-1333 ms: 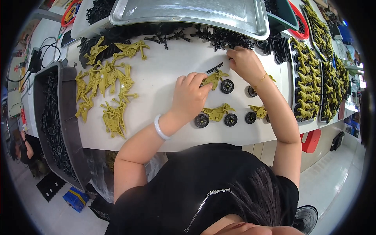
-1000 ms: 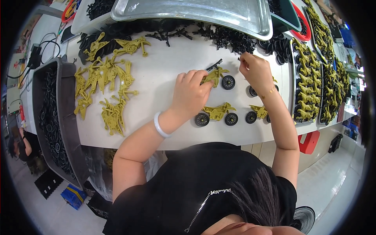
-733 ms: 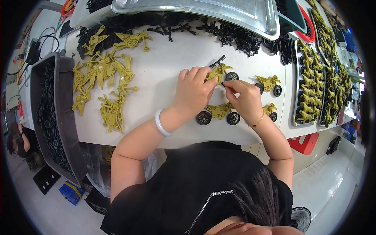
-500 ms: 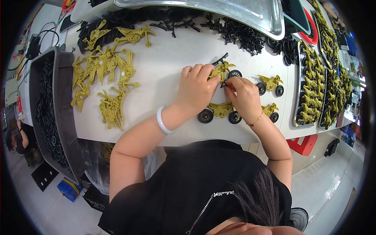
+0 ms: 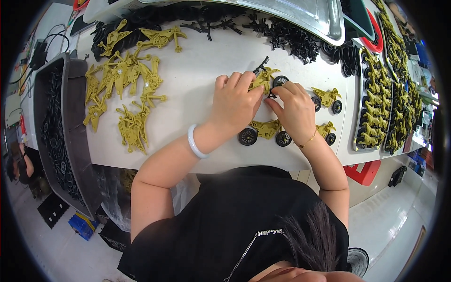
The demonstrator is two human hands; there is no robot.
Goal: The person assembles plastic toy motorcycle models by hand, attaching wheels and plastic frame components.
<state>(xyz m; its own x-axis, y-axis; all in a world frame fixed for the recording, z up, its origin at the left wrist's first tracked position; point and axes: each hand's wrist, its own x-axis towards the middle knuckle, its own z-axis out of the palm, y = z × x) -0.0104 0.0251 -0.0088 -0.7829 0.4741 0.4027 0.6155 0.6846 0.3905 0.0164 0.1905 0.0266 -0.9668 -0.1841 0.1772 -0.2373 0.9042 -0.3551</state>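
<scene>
My left hand point(image 5: 236, 101) is closed round a yellow toy motorcycle body point(image 5: 266, 77) above the white table. A black handlebar-like bar point(image 5: 261, 65) juts from the far side, and a black spoked wheel point(image 5: 280, 81) shows at the right. Against its near side, my right hand point(image 5: 297, 107) pinches a small black plastic part point(image 5: 272, 94); its exact shape is partly covered by fingers. Just below both hands stands a yellow toy motorcycle point(image 5: 266, 128) with two black wheels. Two similar toys, one farther point(image 5: 327, 97) and one nearer point(image 5: 325, 130), are right of my right hand.
Loose yellow bodies point(image 5: 123, 77) lie at left, beside a grey bin point(image 5: 77, 122) of black rings. Small black parts point(image 5: 296, 44) are heaped at the back under a metal tray point(image 5: 263, 14). At right, a tray point(image 5: 374, 101) holds rows of yellow toys.
Both hands stay together at the toy motorcycle body, with the right fingers shifted slightly at the small black part. The black bar tilts a little more upright. The view has shifted slightly.
</scene>
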